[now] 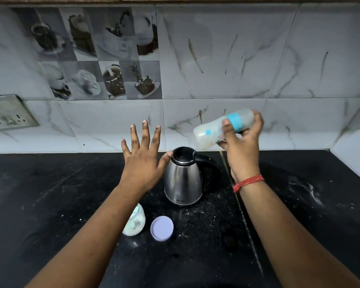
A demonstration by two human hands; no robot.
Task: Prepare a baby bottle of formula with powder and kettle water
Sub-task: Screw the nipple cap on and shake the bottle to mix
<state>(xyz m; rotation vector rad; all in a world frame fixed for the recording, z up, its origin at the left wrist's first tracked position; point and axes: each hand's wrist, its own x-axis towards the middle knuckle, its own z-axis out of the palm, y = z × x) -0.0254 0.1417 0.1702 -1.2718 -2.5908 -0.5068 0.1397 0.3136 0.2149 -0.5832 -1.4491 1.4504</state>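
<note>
Black stone desk (50, 194) under marble wall tiles carries a steel kettle (183, 179), a powder jar (136, 224) and its loose lid (162, 228). Left hand (142, 161) hovers empty, fingers spread wide. Right hand (242, 146) grips the tilted, milky baby bottle (214, 129) above the kettle.

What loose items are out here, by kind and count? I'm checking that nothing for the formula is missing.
Kettle, standing on the counter: 1
Baby bottle, held tilted in the right hand: 1
Powder jar, open, partly hidden by the left forearm: 1
Lilac lid, lying beside the jar: 1
Total: 4
</note>
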